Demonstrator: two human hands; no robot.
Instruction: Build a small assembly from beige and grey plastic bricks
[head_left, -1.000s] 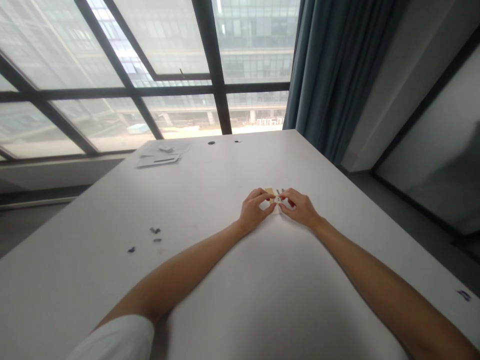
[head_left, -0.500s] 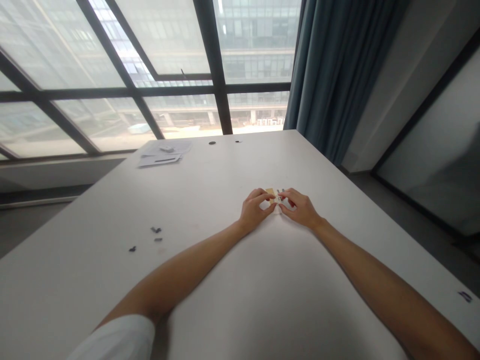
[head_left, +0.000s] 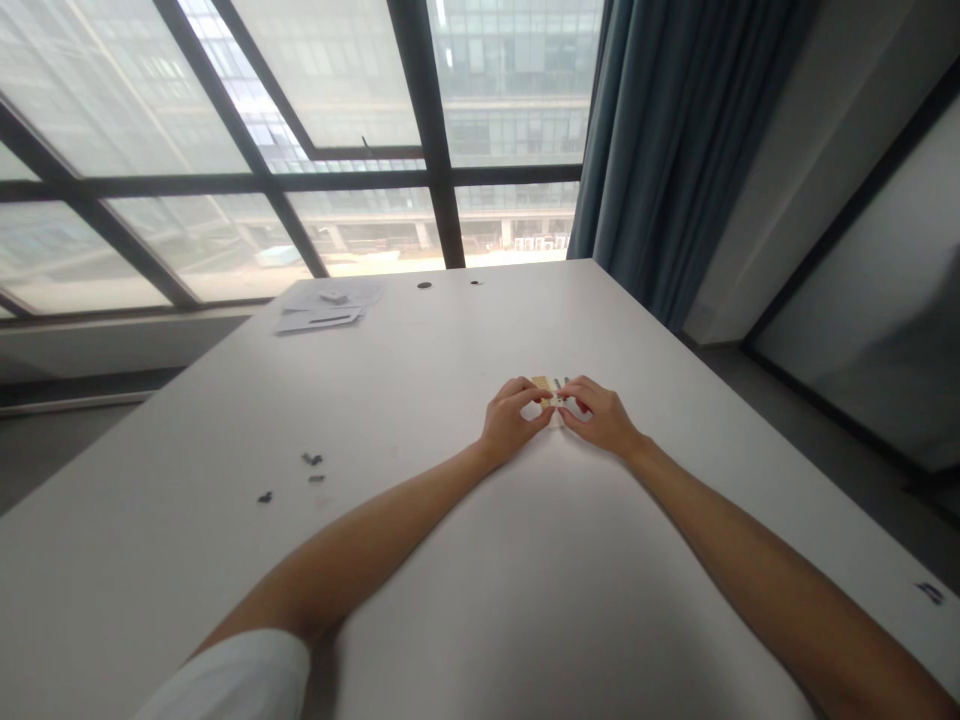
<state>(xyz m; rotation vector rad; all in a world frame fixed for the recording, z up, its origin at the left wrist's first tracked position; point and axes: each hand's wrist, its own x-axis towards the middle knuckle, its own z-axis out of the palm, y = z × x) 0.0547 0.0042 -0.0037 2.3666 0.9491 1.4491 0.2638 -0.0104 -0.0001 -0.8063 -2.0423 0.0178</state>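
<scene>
My left hand [head_left: 511, 420] and my right hand [head_left: 598, 415] meet over the middle of the white table [head_left: 420, 390]. Between their fingertips is a small flat tan-and-white piece [head_left: 540, 383] with dark marks and dark bits along its right side. Thumb and fingers of my left hand are closed on its left edge. On the right edge my right hand pinches in the same way. The fingers cover much of the piece, and its exact kind is too small to make out.
Several small dark grey pieces [head_left: 313, 460] lie on the table left of my left forearm. Papers [head_left: 319, 320] with a small white object [head_left: 334, 298] rest at the far left. A dark round spot [head_left: 424, 286] is near the back edge. A dark item [head_left: 931, 593] sits at the right edge.
Both hands keep almost the same place and grip. Only slight finger movement shows around the small piece.
</scene>
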